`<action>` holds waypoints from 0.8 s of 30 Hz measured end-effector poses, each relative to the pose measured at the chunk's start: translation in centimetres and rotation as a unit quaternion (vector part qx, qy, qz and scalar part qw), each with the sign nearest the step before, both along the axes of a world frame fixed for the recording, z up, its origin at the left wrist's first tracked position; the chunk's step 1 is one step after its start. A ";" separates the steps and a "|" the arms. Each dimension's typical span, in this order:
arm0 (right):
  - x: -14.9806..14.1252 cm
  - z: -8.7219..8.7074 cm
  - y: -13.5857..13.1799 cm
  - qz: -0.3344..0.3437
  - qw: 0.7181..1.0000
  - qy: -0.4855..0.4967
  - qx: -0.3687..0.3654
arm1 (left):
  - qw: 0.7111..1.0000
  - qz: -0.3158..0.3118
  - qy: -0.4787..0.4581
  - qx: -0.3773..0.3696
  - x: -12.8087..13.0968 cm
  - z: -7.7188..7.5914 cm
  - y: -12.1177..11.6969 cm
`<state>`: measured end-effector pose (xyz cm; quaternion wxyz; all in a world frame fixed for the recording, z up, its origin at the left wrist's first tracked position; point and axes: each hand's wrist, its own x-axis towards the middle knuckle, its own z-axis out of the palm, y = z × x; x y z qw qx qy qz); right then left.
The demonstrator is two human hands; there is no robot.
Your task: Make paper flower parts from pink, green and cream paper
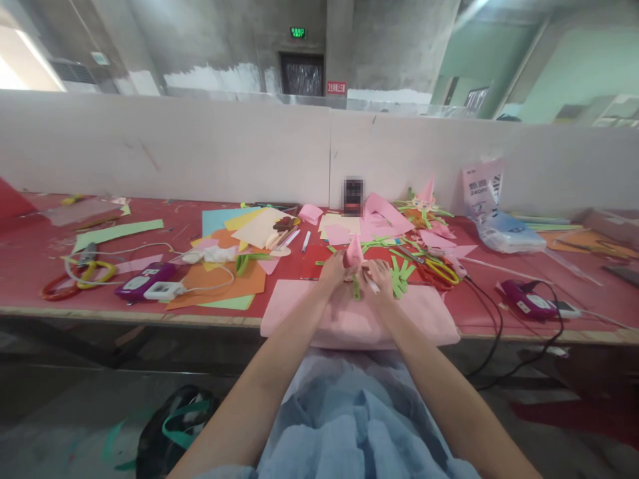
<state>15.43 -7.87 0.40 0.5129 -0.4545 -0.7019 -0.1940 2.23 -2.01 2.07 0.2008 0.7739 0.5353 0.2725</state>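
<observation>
My left hand [333, 270] is closed around a small pink paper cone [354, 253] whose tip points up. My right hand [380, 275] is closed beside it, pinching a green paper strip [356, 287] at the cone's base, and a white stick-like tool [371, 285] pokes out between its fingers. Both hands rest over a large pink sheet [299, 306] that hangs over the front edge of the red table [40, 253].
Coloured paper sheets [234, 279], green strips [399, 273] and yellow-handled scissors [439, 271] lie around. Purple glue guns [144, 279] [524, 296] with cables lie left and right. A plastic bag [504, 229] sits at the right. A white partition [200, 150] backs the table. A dark bag [174, 426] is on the floor.
</observation>
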 end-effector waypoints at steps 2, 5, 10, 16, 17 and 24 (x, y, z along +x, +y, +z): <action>-0.1 0.1 0.0 -0.008 1.000 0.006 0.010 | 1.000 0.004 -0.002 -0.001 0.0 0.0 0.0; -0.2 0.1 0.0 -0.024 0.999 0.020 0.027 | 1.000 0.009 0.000 -0.005 0.0 0.2 -0.1; 0.0 -0.1 0.1 -0.029 0.999 0.016 0.033 | 1.000 0.010 0.000 -0.009 0.1 0.1 -0.1; 0.0 0.0 0.1 -0.017 1.000 0.006 0.022 | 1.000 0.006 -0.009 0.012 0.1 0.0 -0.1; 0.0 0.0 0.2 -0.017 1.000 0.006 0.019 | 1.000 0.005 -0.010 0.015 0.0 0.0 -0.1; 0.0 -0.3 0.3 -0.012 1.000 0.001 0.017 | 1.000 0.000 0.001 0.013 -0.1 0.0 -0.2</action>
